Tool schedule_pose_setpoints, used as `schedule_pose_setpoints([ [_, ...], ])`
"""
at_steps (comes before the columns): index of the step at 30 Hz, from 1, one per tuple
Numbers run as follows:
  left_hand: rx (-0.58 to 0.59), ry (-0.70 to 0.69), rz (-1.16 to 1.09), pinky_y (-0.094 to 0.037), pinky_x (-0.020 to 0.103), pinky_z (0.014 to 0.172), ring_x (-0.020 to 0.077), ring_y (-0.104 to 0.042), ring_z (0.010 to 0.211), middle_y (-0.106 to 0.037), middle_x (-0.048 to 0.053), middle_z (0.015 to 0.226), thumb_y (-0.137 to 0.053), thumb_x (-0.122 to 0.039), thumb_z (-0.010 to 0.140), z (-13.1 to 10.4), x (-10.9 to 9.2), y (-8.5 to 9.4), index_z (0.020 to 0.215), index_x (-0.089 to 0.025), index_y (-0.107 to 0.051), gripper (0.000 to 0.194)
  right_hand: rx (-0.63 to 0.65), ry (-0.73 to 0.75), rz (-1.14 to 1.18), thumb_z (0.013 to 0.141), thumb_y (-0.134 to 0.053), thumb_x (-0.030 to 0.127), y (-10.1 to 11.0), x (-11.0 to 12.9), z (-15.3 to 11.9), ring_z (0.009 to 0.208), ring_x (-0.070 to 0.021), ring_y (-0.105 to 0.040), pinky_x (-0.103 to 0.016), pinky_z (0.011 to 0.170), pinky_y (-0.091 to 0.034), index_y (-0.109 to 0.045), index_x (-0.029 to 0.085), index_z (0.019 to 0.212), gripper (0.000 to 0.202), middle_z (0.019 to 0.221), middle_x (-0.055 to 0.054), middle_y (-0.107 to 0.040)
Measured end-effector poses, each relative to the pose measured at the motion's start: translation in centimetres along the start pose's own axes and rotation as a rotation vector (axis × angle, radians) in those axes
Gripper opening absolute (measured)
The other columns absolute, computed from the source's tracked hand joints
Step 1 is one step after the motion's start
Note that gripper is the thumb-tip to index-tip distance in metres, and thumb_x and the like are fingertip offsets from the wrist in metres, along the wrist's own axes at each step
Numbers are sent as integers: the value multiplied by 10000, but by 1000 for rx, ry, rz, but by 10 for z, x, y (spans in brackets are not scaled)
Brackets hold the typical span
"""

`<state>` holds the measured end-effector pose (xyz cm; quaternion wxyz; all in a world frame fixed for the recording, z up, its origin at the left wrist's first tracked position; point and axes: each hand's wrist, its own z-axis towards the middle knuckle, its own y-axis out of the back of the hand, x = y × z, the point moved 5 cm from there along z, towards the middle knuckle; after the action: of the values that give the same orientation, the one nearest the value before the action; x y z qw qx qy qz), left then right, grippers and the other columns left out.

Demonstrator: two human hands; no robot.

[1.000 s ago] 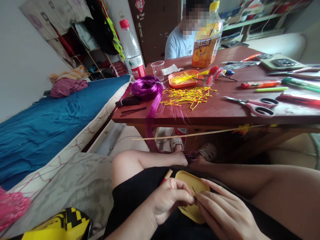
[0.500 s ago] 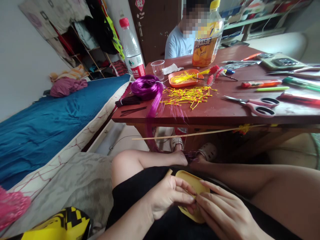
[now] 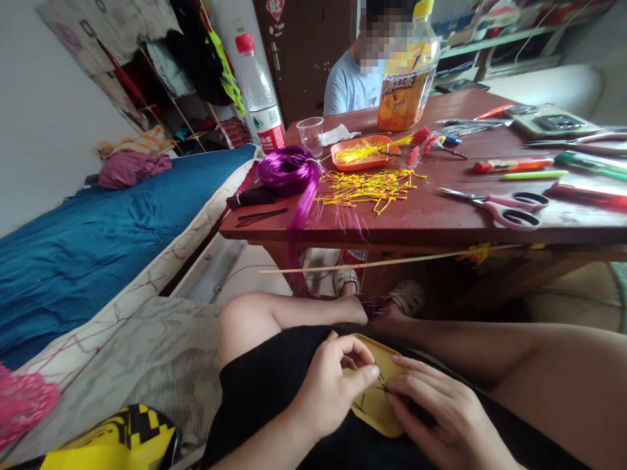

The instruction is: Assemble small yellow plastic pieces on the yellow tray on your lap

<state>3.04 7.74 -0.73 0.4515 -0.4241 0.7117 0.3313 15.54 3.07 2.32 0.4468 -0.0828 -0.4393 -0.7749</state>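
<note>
A shallow yellow tray (image 3: pixel 385 412) rests in the lap on black cloth. Several short, thin dark sticks (image 3: pixel 359 407) lie in it. Over its left side, my left hand (image 3: pixel 336 378) is closed, thumb and forefinger pinched at the end of a thin dark stick. My right hand (image 3: pixel 435 405) lies over the tray's right side, its fingertips closed on another thin dark stick (image 3: pixel 381 389). The two hands' fingertips are close together but apart. What the curled fingers cover is hidden.
On the red-brown table (image 3: pixel 441 222) ahead are yellow-and-red stems (image 3: pixel 372 186), a purple fibre bundle (image 3: pixel 289 171), pink scissors (image 3: pixel 509 207), an orange dish (image 3: pixel 362 163) and bottles (image 3: pixel 264 104). A thin wooden stick (image 3: pixel 362 265) juts along its front edge. Another person (image 3: pixel 350 81) sits opposite.
My hands have moved slightly apart, with my left fingertips a little higher. More of the tray and the dark sticks in it now shows. The table items have not moved.
</note>
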Motion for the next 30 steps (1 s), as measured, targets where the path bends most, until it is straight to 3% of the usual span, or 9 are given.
schedule_pose_setpoints([
  [6,135,-64,272,-351,226,591,114,-454,624,-505,-30,642,-529,-300,795,-4,-7,-4,703,-158,-553,172,69,-227,102,795,-497,174,-7,-10,-5,646,-136,-680,-196,732,-545,-604,193,693,150,589,4,-655],
  [12,110,-236,611,-350,233,621,127,-500,655,-541,-25,656,-505,-215,830,-13,-20,-9,677,-168,-546,165,145,-405,259,801,-509,223,-14,-17,-10,558,-120,-641,-191,681,-521,-593,189,662,166,579,14,-650],
  [15,89,-318,707,-360,231,628,123,-501,637,-544,-24,640,-512,-120,812,-15,-21,-11,661,-164,-533,159,215,-485,335,814,-492,239,-19,-20,-12,535,-121,-614,-180,582,-498,-603,175,679,186,601,0,-645],
  [19,21,-478,807,-372,270,679,141,-499,652,-566,-4,650,-479,-134,838,-16,-21,-13,656,-165,-534,193,252,-593,415,806,-485,245,-21,-23,-11,514,-125,-592,-167,494,-465,-616,163,668,207,583,-6,-632],
  [24,30,-416,792,-382,267,651,146,-528,641,-584,-13,655,-464,-184,853,-16,-20,-13,692,-182,-550,182,174,-479,313,799,-486,228,-15,-18,-3,500,-127,-597,-181,496,-482,-598,177,652,192,577,-4,-636],
  [27,66,-379,833,-376,268,609,147,-518,597,-565,-19,617,-419,-214,878,-15,-19,-16,679,-189,-527,228,134,-387,293,797,-494,216,-12,-15,-2,513,-132,-615,-230,636,-526,-597,191,667,168,566,11,-640],
  [30,34,-433,898,-376,283,606,155,-495,590,-552,-2,607,-384,-168,872,-15,-20,-18,654,-186,-501,249,156,-445,323,803,-483,226,-14,-18,-5,503,-133,-606,-237,632,-526,-596,188,658,188,567,6,-637],
])
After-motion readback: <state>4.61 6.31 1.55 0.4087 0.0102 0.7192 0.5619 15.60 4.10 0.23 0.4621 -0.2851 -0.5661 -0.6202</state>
